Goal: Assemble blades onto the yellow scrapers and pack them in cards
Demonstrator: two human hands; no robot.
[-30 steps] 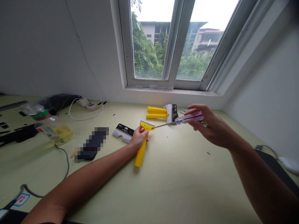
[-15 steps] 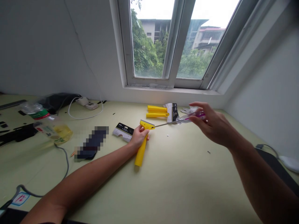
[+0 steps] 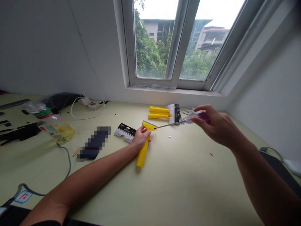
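- Fingers of the left hand (image 3: 141, 137) are curled closed around the neck of a bright yellow plastic scraper (image 3: 142, 155), just below its wide head; the fingertips are partly hidden behind the head.
- The scraper's handle is angled toward the viewer, its end resting on the pale green tabletop (image 3: 188, 182).
- Fingers of the right hand (image 3: 217, 127) are pinched around the handle of a slim screwdriver (image 3: 198, 117), which is held in the air, its clear handle striped with magenta and its thin steel shaft pointed left.
- The shaft's tip is brought to the right corner of the scraper head; whether contact is made cannot be told.
- The left forearm (image 3: 89, 180) is laid low across the table from the lower left, while the right forearm (image 3: 258, 182) is raised from the lower right, the wrist bent.
- A tiny metal screw (image 3: 169, 137) is lying on the table below the shaft.
- Two yellow scrapers (image 3: 159, 112) are lying beside a black-and-white card package (image 3: 174, 113), and a similar package (image 3: 125, 132) is lying just left of the left hand.
- A dark flat object (image 3: 95, 144) is pixelated and cannot be made out.
- A white item (image 3: 189, 111) is partly hidden behind the screwdriver, and a white mouse-like object (image 3: 293, 167) is cut off by the frame's right edge.
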